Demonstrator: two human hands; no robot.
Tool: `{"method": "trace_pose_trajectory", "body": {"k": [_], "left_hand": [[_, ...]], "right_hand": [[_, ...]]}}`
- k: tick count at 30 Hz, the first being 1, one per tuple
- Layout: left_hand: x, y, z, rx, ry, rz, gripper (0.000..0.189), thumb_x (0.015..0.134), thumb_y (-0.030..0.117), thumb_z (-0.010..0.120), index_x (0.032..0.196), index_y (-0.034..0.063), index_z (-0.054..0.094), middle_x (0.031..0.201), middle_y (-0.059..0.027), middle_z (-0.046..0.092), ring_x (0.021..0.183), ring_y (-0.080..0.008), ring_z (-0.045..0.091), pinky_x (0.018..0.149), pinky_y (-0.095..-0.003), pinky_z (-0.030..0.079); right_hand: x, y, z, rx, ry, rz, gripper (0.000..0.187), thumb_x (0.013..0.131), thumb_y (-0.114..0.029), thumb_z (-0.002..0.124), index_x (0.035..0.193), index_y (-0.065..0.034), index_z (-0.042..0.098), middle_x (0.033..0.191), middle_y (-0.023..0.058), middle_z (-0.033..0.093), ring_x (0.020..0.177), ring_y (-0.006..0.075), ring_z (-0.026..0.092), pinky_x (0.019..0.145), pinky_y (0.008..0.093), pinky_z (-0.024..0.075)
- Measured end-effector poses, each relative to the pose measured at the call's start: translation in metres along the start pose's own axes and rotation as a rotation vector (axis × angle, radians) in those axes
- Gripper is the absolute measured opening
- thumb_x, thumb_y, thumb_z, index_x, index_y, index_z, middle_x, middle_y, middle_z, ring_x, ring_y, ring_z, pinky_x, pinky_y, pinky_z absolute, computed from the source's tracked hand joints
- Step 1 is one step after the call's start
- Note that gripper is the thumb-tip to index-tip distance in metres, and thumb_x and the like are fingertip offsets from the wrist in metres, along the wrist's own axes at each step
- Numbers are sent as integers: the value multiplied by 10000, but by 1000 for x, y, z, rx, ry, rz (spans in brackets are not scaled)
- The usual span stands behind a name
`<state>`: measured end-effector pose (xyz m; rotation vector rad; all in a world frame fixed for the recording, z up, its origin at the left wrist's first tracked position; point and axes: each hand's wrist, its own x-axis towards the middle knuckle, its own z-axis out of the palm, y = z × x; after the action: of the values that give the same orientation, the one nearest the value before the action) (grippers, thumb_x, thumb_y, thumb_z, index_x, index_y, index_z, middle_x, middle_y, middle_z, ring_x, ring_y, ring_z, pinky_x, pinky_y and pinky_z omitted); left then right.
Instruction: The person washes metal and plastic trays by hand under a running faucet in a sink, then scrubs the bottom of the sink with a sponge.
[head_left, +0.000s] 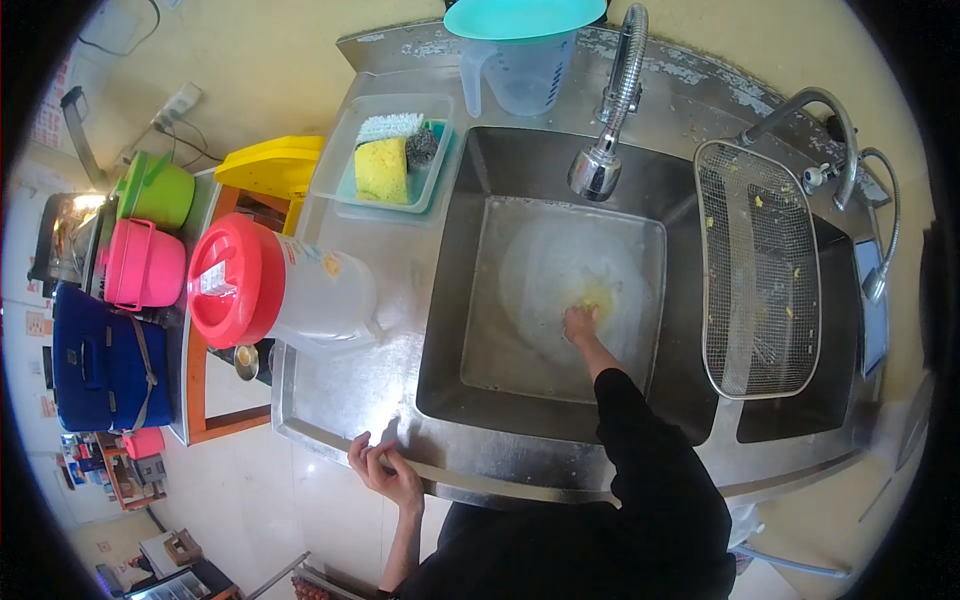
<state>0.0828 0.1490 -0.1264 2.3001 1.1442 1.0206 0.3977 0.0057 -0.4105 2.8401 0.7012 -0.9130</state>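
My right hand (581, 324) reaches into the left basin of a stainless steel sink (454, 352), where water stands. At its fingertips a yellow patch (598, 294) shows blurred; whether I grip it I cannot tell. Around it a pale, cloudy round area (536, 262) spreads in the water, its nature unclear. My left hand (386, 472) is at the counter's front rim, fingers loosely bent and apart, holding nothing. Above the basin hangs a chrome spring-neck faucet (596, 169). Across the right basin lies a wire mesh strainer basket (761, 300) with yellow scraps stuck to it.
Left of the basin, a plastic tub (345, 187) holds a yellow sponge (381, 171), a brush and a steel scourer. A red-lidded plastic container (322, 289) stands nearer. Behind are a measuring jug (529, 79) and a turquoise bowl (525, 19). Another faucet (847, 150) arches at right.
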Motion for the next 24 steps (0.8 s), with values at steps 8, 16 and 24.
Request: {"method": "trace_pose_trajectory", "body": {"k": [8, 16, 24], "left_hand": [[0, -2, 1, -19, -17, 3, 154, 704, -84, 465, 753, 29, 557, 1039, -127, 439, 794, -199, 454, 672, -288, 378], [-1, -2, 0, -13, -13, 7, 147, 721, -84, 471, 761, 29, 556, 1045, -119, 435, 779, -185, 455, 667, -280, 381], [-2, 1, 0, -21, -37, -96, 101, 701, -34, 445, 721, 39, 512, 1028, -128, 453, 1019, -288, 419, 870, -397, 329]], "right_hand": [[-3, 4, -1, 26, 36, -10, 224, 699, -68, 536, 911, -88, 605, 993, 76, 564, 1016, 208, 503, 958, 479, 209], [-7, 1, -4, 4, 28, -23, 233, 683, -89, 574, 914, -95, 603, 997, 70, 569, 1013, 209, 510, 951, 484, 225], [-5, 1, -3, 3, 41, -11, 215, 690, -79, 579, 898, -118, 616, 992, 53, 582, 1001, 194, 523, 953, 471, 223]]}}
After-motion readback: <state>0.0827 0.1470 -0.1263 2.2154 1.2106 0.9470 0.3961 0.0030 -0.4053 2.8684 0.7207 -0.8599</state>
